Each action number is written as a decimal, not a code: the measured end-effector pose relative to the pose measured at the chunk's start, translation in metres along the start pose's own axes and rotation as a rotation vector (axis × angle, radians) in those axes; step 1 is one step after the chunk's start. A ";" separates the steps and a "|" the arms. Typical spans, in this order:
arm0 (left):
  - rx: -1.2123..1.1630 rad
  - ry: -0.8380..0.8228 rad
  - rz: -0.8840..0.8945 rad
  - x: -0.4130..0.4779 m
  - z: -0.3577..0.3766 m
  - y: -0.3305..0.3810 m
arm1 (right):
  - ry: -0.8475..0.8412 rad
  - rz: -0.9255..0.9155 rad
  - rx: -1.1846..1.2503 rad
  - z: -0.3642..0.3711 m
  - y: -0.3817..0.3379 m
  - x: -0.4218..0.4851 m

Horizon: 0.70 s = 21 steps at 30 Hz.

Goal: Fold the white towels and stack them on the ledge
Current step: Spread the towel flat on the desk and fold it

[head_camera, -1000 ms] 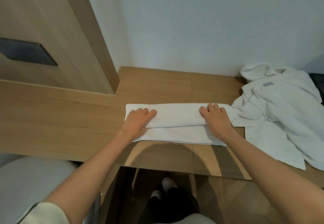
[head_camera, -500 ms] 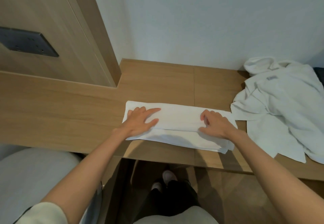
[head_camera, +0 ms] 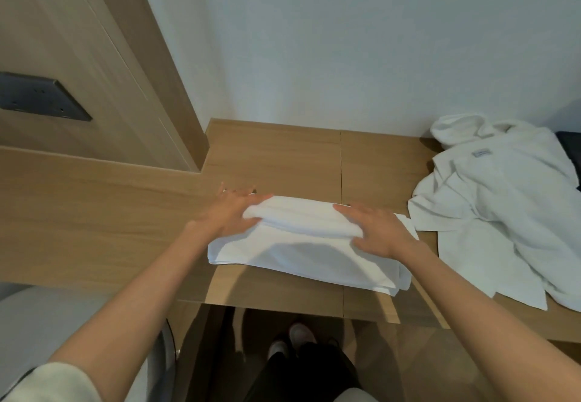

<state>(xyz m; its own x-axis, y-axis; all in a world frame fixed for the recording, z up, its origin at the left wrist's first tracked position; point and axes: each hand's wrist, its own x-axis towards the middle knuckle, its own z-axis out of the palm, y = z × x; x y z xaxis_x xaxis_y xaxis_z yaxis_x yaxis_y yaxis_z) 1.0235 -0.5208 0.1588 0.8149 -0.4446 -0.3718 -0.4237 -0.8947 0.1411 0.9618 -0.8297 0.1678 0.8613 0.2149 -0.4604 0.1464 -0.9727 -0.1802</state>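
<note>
A white towel point(head_camera: 301, 253), folded into a long strip, lies on the wooden ledge point(head_camera: 276, 156) in front of me. Its far part is doubled over into a thick roll along the top. At the strip's left end, my left hand point(head_camera: 231, 213) holds that roll, with the fingers over the far side and the thumb on the near side. My right hand point(head_camera: 379, 233) holds the right end of the roll, fingers on top and thumb tucked under its near edge. The lower layer lies flat toward the ledge's front edge.
A crumpled heap of white cloth with a small label point(head_camera: 503, 200) covers the ledge's right side, close to the towel's right end. A wooden panel with a dark plate point(head_camera: 37, 96) rises on the left. Behind the ledge is a white wall. My shoes point(head_camera: 292, 337) show below.
Both hands went from pressing flat on the towel to holding the ends of its upper fold. That fold now stands up as a roll and more of the lower layer shows.
</note>
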 end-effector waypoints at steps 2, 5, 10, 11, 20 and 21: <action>0.014 -0.014 0.011 0.006 -0.013 -0.003 | 0.079 0.007 -0.031 -0.008 0.004 0.001; 0.108 0.057 -0.002 0.012 -0.034 -0.002 | 0.154 0.074 -0.105 -0.026 0.003 0.007; 0.142 0.262 0.031 0.013 -0.041 -0.006 | 0.404 0.084 -0.090 -0.043 0.000 0.011; 0.136 0.262 0.065 0.010 -0.035 -0.007 | 0.415 0.080 -0.076 -0.040 -0.001 0.009; 0.071 0.059 0.088 -0.010 0.033 0.000 | 0.046 0.088 -0.091 0.024 0.004 -0.005; 0.030 0.058 0.091 -0.009 0.036 -0.002 | 0.031 0.084 -0.076 0.027 0.006 -0.004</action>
<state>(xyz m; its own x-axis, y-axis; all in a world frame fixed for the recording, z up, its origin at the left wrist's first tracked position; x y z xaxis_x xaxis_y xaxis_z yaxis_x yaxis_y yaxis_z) 1.0029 -0.5136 0.1291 0.7936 -0.5268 -0.3044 -0.5084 -0.8490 0.1439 0.9463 -0.8341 0.1449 0.8863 0.1311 -0.4442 0.1089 -0.9912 -0.0754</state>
